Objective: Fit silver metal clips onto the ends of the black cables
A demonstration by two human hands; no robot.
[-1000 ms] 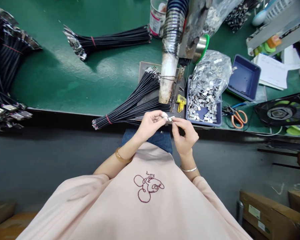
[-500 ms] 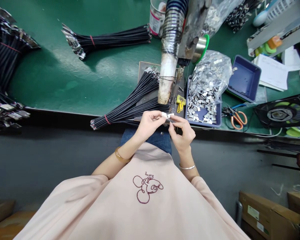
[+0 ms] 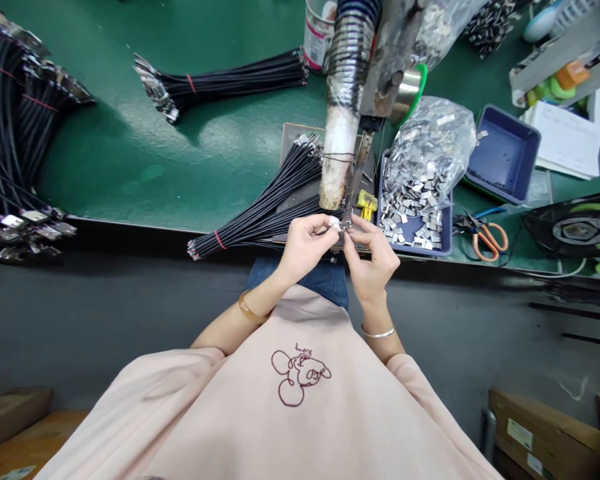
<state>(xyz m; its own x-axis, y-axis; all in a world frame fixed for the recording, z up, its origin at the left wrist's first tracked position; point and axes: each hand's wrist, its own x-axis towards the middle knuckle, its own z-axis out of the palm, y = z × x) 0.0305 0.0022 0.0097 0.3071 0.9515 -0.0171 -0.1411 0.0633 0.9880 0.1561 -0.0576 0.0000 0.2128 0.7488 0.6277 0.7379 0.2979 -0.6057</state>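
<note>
Close together at the bench's front edge, both my hands work with bent fingers. My left hand [image 3: 305, 247] is pinched, a white cover on one fingertip; what it grips is hidden. My right hand [image 3: 373, 257] pinches a small metal piece [image 3: 347, 227], hard to see between the fingertips. Just above them ends a narrow dark metal arm [image 3: 356, 177], beside a taped hose nozzle [image 3: 336, 177]. Left of my hands lies a bundle of black cables [image 3: 250, 223] tied with a red band. Right of them, a blue tray [image 3: 443, 247] holds loose metal connector shells [image 3: 415, 210].
A yellow-handled tool [image 3: 367, 203] lies by the tray. Orange-handled pliers [image 3: 490, 241], a second blue tray [image 3: 505, 153] and a fan [image 3: 580, 227] are farther right. More cable bundles [image 3: 235, 80] lie at the back and left. A solder spool [image 3: 407, 93] stands behind the bag [image 3: 440, 137].
My hands have come slightly closer together, with the fingertips nearer the metal arm's end. The bright piece between them shows less now. The whole view has shifted a little.
</note>
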